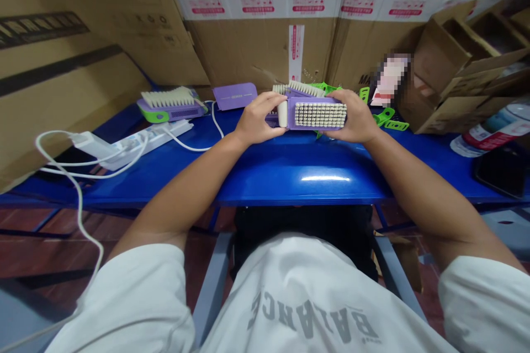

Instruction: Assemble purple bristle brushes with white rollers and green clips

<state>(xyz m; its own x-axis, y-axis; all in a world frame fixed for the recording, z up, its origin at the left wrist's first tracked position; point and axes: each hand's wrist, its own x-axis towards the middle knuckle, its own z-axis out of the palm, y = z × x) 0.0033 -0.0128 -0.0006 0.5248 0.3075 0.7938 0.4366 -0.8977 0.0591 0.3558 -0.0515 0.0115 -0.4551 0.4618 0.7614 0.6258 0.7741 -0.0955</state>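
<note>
Left hand (259,118) and right hand (351,117) clamp a purple brush (318,115) between them, the left also pinching a white cylinder (282,114), seemingly a separate part, against it. Beyond the left hand, a green-trimmed brush (171,113) rests on the blue surface (298,176).

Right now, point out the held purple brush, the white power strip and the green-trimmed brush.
Held purple brush (319,115): head view, on its pale bristles.
White power strip (147,146): head view, on its casing.
Green-trimmed brush (168,98): head view, on its pale bristles.
</note>
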